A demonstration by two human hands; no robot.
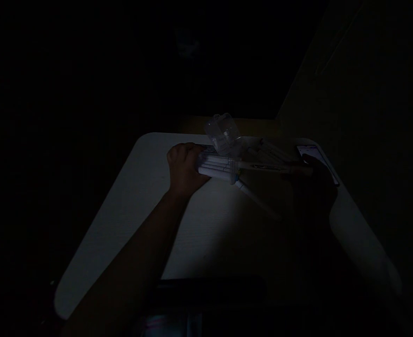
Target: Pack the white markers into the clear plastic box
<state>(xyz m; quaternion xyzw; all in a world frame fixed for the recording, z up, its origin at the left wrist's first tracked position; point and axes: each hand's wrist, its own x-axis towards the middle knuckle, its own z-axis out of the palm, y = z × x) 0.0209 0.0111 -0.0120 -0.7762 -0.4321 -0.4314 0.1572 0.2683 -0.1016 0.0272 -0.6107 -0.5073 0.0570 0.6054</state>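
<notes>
The scene is very dark. My left hand (183, 166) grips the end of a clear plastic case (216, 167) that lies on its side on a white table (136, 201), packed with several white markers. Its clear lid (223, 131) stands open behind it. My right hand (315, 180), almost lost in shadow, holds the far end of one white marker (265, 167) that sticks halfway out of the case. Another marker (258, 199) lies loose on the table in front of the case.
A phone (315, 157) with a lit screen lies at the table's far right corner, just behind my right hand. A dark wall rises on the right. A dark object sits at the table's near edge.
</notes>
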